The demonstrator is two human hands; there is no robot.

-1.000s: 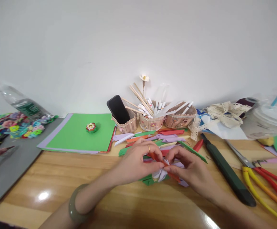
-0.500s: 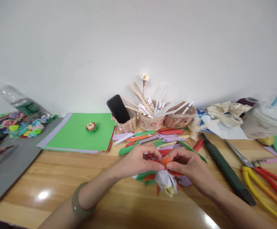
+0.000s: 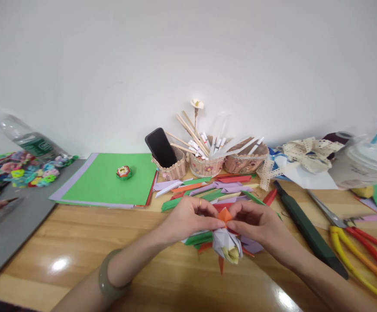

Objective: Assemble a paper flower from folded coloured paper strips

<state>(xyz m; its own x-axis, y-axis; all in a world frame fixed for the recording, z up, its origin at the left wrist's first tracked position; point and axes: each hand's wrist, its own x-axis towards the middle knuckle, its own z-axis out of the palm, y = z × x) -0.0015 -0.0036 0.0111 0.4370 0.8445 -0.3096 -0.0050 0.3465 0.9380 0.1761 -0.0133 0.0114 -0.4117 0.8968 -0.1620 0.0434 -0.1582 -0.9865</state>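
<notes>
Open tabletop left of left hand; obstacles right of right hand: dark tool, scissors

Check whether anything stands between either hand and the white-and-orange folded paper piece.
Nothing visible does: the left hand and right hand both pinch the folded paper piece at its orange part. Nearby paper strips are not in between.

Folded flower looked like matt paper, creased; tabletop was smooth, glossy wood w/ glare. Scissors had metal blades & plastic-looking hdls. Bottle was clear plastic, bangle smooth & semi-glossy, lace matt cloth.
</notes>
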